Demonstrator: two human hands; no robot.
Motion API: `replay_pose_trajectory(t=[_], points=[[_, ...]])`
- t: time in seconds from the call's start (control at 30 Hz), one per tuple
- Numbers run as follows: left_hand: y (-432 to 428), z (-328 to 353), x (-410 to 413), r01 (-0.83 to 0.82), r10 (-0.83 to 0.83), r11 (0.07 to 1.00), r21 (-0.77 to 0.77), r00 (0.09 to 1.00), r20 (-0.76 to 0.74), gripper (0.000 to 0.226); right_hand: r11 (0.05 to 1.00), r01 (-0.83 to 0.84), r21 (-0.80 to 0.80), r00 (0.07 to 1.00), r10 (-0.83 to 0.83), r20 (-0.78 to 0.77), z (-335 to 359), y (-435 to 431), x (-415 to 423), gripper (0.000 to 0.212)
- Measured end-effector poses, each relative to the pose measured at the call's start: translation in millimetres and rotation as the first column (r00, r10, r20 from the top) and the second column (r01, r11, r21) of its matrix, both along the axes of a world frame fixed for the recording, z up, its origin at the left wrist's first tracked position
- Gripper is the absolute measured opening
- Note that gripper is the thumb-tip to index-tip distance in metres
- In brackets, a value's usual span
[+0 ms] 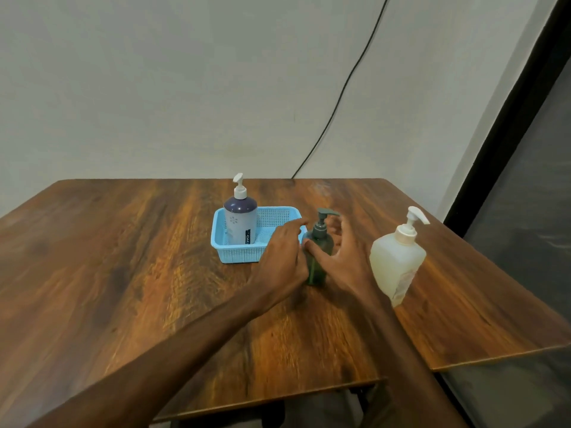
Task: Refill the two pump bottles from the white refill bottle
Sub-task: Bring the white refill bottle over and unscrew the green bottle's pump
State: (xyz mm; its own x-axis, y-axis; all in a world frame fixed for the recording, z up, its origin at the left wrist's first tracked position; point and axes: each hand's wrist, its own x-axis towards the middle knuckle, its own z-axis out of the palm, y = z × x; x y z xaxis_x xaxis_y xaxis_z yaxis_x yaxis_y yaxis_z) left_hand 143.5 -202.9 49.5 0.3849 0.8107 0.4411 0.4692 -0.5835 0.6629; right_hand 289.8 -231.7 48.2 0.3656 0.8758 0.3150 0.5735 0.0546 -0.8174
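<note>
While the green pump bottle (317,268) stands upright on the wooden table (123,273), just in front of the right corner of a blue basket (238,257), both hands sit close on either side of it. The left hand (282,261) lies against the bottle's left side with its fingers stretched out toward the basket rim; it is blurred, and a grip on the bottle cannot be made out. The right hand (346,257) is spread wide, its thumb (315,250) laid across the bottle's front below the shoulder and its fingers fanned out behind the neck, not closed round it. Inside the basket, at its left end, a grey pump bottle (240,223) with a dark top and white pump stands upright. The white refill bottle (397,261), pump on, stands to the right of the right hand, near the table's edge. A black cable (349,78) runs down the wall behind.
</note>
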Motion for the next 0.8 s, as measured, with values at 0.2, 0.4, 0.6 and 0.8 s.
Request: replay_pose_trajectory(t=[0.2,0.4,0.6,0.8], points=[[18,-5,0,0.104,-0.107,0.994,-0.041,0.991,-0.085,0.056,0.998,0.006,0.068,1.0,-0.004,-0.028,-15,8,7,0.059],[12,-23,-10,0.119,-0.12,0.993,-0.027,0.992,-0.045,0.082,0.993,-0.009,0.12,0.996,0.02,-0.085,-22,1,-7,0.072],[11,-24,-26,0.12,-0.125,0.99,0.078,0.99,0.063,0.075,0.988,-0.081,0.135,0.992,0.093,-0.08,-11,-20,-30,0.065],[15,-24,-41,0.126,-0.133,0.988,0.088,0.988,0.082,0.075,0.982,-0.008,0.191,0.997,0.022,-0.073,13,-20,-37,0.057]])
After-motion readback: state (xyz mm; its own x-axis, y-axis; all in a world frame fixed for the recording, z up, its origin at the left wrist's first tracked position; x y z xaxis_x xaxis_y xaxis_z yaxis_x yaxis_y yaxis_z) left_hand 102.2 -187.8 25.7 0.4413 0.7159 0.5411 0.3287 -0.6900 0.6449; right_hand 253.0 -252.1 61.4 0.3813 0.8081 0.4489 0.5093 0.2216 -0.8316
